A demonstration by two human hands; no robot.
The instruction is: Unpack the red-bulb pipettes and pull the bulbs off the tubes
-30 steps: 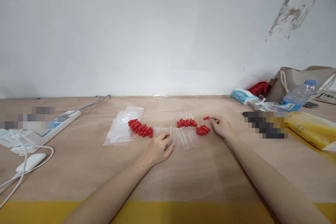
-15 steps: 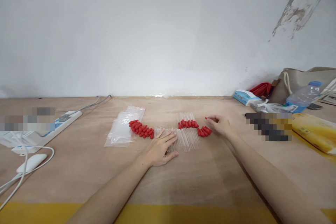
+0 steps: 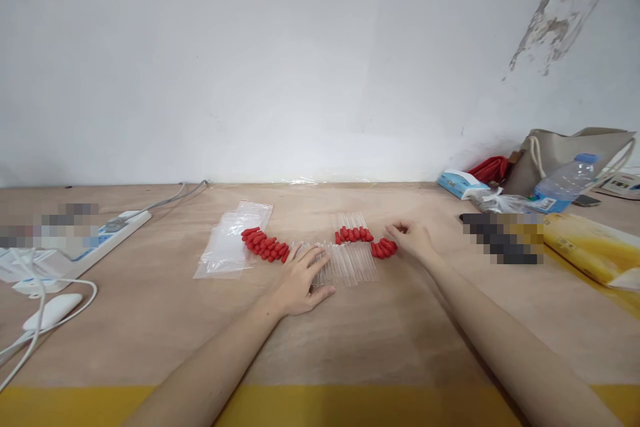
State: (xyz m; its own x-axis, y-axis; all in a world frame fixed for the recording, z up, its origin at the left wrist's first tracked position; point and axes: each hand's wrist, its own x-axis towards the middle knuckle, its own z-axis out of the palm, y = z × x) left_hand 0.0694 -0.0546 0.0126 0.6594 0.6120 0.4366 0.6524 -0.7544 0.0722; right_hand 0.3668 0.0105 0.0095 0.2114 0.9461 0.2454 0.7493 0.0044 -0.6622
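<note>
My left hand (image 3: 303, 280) lies flat, fingers spread, over a row of clear thin tubes (image 3: 353, 265) on the table. To its left, red rubber dropper bulbs (image 3: 265, 245) sit in a curved cluster, partly on clear plastic bags (image 3: 223, 250). Farther back, another group of clear tubes (image 3: 351, 220) ends in red bulbs (image 3: 354, 235) at the near side. A small pile of red bulbs (image 3: 384, 249) lies at the right end. Just beyond that pile is my right hand (image 3: 413, 239), thumb and forefinger drawn together; anything between them is too small or hidden to make out.
At left are a power strip (image 3: 113, 230), white cables and a white oval device (image 3: 53, 312). On the right stand a blue tissue box (image 3: 463, 183), a water bottle (image 3: 567, 183), a grey bag (image 3: 595, 147) and a yellow package (image 3: 595, 247). A wall (image 3: 300, 80) closes off the back.
A red bulb showed at my right fingertips before; no red shows there now. My left hand stays on the tubes. The whole view has shifted slightly.
</note>
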